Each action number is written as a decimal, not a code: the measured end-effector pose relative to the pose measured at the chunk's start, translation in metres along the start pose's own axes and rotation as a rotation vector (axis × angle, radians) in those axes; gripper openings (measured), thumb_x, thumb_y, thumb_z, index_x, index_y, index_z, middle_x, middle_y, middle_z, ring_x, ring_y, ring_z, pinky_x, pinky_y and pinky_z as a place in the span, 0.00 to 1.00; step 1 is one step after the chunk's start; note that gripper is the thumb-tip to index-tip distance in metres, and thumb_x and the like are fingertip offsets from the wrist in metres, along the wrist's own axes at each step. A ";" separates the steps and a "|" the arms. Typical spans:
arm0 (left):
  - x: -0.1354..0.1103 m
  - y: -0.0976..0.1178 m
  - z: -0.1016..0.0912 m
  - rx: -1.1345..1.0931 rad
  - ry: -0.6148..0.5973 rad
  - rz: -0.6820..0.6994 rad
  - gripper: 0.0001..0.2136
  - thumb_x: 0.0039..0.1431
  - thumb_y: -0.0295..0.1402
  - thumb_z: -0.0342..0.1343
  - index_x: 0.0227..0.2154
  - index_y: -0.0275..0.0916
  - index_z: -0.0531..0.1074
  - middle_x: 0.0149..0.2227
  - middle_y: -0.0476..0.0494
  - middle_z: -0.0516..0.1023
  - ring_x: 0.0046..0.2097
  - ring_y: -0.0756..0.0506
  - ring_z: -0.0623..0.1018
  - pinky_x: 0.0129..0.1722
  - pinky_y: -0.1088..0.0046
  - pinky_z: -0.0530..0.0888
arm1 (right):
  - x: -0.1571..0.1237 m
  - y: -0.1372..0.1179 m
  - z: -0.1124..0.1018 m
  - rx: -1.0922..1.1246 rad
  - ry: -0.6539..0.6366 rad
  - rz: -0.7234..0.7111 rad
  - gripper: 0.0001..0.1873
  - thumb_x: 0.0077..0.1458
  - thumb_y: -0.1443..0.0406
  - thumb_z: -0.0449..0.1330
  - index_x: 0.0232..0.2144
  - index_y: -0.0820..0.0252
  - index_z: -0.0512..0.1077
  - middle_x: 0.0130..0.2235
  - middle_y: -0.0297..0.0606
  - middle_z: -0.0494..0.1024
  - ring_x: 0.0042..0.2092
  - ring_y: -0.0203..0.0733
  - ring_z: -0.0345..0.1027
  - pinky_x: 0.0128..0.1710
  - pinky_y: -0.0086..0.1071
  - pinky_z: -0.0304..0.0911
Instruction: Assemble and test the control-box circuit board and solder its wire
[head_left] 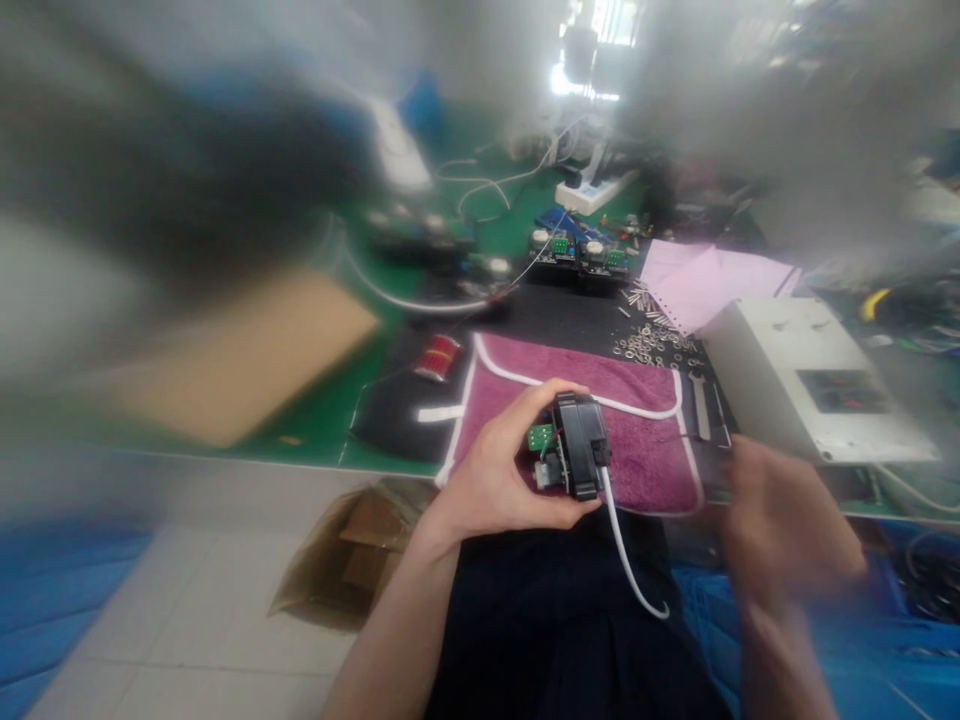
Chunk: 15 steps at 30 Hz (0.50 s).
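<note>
Clasped in the left hand point(491, 478), the black device point(579, 445) seemingly had its white cable point(617, 540) attached, its green board point(539, 437) uncovered; the right hand's point(787, 515) blurred grip was unclear.

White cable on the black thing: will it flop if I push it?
The white cable probably bends easily, since it curves. It's likely springy too, arcing smoothly without kinks. Its lower end looks unattached, so that might swing.
</note>
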<state>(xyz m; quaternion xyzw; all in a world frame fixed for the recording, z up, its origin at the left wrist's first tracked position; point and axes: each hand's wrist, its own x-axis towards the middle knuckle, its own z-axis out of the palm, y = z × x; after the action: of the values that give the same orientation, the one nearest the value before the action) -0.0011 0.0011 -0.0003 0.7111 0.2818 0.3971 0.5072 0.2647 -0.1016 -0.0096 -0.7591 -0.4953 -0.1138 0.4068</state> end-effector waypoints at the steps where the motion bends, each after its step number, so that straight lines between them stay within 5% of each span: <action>1: 0.000 0.000 0.000 0.002 0.004 0.003 0.42 0.48 0.35 0.76 0.66 0.47 0.65 0.63 0.39 0.75 0.60 0.35 0.80 0.66 0.54 0.76 | -0.014 -0.005 -0.010 0.110 -0.042 -0.045 0.12 0.68 0.55 0.63 0.44 0.53 0.84 0.36 0.43 0.86 0.36 0.52 0.81 0.38 0.42 0.74; 4: 0.001 0.000 0.001 0.014 0.016 0.006 0.42 0.48 0.35 0.76 0.66 0.48 0.65 0.64 0.39 0.75 0.61 0.34 0.79 0.65 0.55 0.76 | -0.057 -0.017 -0.030 0.382 -0.561 -0.202 0.19 0.63 0.56 0.68 0.55 0.47 0.80 0.48 0.41 0.87 0.45 0.53 0.85 0.43 0.41 0.80; 6: 0.001 0.001 0.002 0.023 0.028 0.001 0.42 0.48 0.35 0.76 0.66 0.48 0.65 0.64 0.39 0.75 0.63 0.33 0.78 0.65 0.55 0.76 | -0.077 -0.019 -0.036 0.434 -0.761 -0.179 0.22 0.61 0.55 0.70 0.57 0.47 0.79 0.46 0.37 0.88 0.42 0.50 0.86 0.43 0.36 0.82; 8: 0.001 0.001 0.002 0.025 0.032 -0.004 0.42 0.48 0.35 0.77 0.66 0.48 0.65 0.64 0.39 0.75 0.63 0.33 0.78 0.65 0.55 0.76 | -0.083 -0.014 -0.040 0.452 -0.873 -0.063 0.12 0.66 0.56 0.66 0.49 0.47 0.83 0.36 0.30 0.88 0.32 0.41 0.84 0.34 0.27 0.79; 11: 0.002 0.001 0.002 0.017 0.019 -0.010 0.42 0.48 0.35 0.77 0.66 0.48 0.65 0.64 0.38 0.75 0.61 0.34 0.79 0.63 0.55 0.78 | -0.066 0.009 -0.056 0.337 -0.737 0.103 0.13 0.65 0.52 0.64 0.38 0.47 0.86 0.34 0.30 0.88 0.31 0.44 0.85 0.29 0.27 0.78; 15: 0.000 -0.001 0.003 0.019 0.042 -0.008 0.44 0.49 0.34 0.77 0.68 0.47 0.64 0.65 0.38 0.73 0.64 0.33 0.77 0.67 0.54 0.75 | -0.038 0.051 -0.095 0.179 -0.456 0.065 0.08 0.54 0.45 0.67 0.34 0.27 0.86 0.28 0.30 0.86 0.25 0.55 0.81 0.21 0.42 0.78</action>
<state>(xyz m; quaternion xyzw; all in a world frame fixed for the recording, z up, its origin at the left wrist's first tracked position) 0.0019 0.0000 -0.0015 0.7062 0.2991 0.4071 0.4961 0.3113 -0.2049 0.0041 -0.7416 -0.5576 0.1179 0.3539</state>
